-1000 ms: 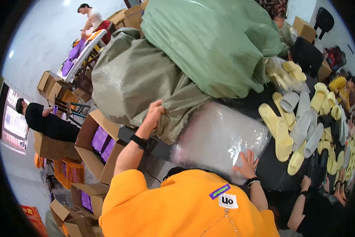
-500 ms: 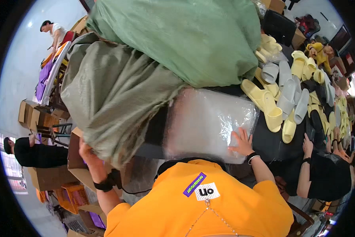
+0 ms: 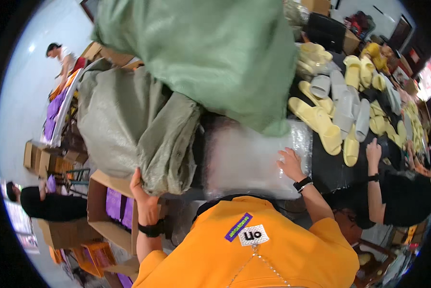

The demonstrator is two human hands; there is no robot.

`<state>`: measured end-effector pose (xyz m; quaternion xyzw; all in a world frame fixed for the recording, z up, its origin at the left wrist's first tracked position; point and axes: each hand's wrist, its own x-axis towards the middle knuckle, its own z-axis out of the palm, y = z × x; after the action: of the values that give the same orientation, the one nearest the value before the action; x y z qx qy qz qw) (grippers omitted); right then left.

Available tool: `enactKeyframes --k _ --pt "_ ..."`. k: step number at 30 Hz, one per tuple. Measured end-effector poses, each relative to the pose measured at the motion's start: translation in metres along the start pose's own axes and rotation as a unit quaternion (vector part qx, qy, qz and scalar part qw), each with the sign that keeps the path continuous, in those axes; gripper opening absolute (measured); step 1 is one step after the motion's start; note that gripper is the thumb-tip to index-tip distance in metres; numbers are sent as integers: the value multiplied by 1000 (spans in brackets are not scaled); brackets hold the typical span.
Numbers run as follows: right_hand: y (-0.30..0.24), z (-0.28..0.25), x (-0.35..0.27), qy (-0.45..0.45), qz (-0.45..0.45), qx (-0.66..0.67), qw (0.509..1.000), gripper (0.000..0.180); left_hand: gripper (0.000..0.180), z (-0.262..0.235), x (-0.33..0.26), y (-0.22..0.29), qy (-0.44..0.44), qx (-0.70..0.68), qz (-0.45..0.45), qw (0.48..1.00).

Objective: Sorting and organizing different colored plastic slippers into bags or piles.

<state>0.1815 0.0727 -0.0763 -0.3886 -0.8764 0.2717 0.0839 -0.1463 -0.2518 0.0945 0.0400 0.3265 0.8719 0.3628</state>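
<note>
A large grey-green woven sack (image 3: pixel 114 125) lies bunched on the left of the dark table (image 3: pixel 328 173). At its lower folded edge is my left hand (image 3: pixel 147 199), closed on the cloth, with some fingers hidden by the fold. My right hand (image 3: pixel 292 165) lies with fingers apart on a stack of clear plastic bags (image 3: pixel 249 161). Over the far edge of that stack hangs a bulging green woven sack (image 3: pixel 215 62).
Yellow slippers (image 3: pixel 321 127) and grey slippers (image 3: pixel 345 113) are heaped to the right. An open carton (image 3: pixel 95 192) with purple packs stands at the left. A co-worker in black (image 3: pixel 407 197) sits at right; others are farther off.
My left hand has moved right, folding the grey-green sack's loose edge over with it. The carton's purple packs now show more. The green sack hangs lower over the plastic bags.
</note>
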Motion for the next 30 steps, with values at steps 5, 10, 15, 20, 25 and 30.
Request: enactKeyframes --k 5,10,15,20,25,30 --pt "-107 7 46 -164 -94 297 936 41 42 -2 -7 5 3 -17 -20 1000" --pt "-215 15 88 -94 -255 249 930 71 55 12 -22 14 -45 29 3 999" --pt "-265 35 155 -111 -285 137 942 79 66 7 -33 30 -56 98 2 994" --pt "-272 43 189 -81 -338 69 935 68 65 6 -31 36 -40 121 21 992" --pt "-266 43 226 -155 -402 120 895 48 55 -18 -18 61 16 229 61 971" --pt "-279 35 220 -83 -331 197 919 29 34 -40 -9 71 177 442 135 869"
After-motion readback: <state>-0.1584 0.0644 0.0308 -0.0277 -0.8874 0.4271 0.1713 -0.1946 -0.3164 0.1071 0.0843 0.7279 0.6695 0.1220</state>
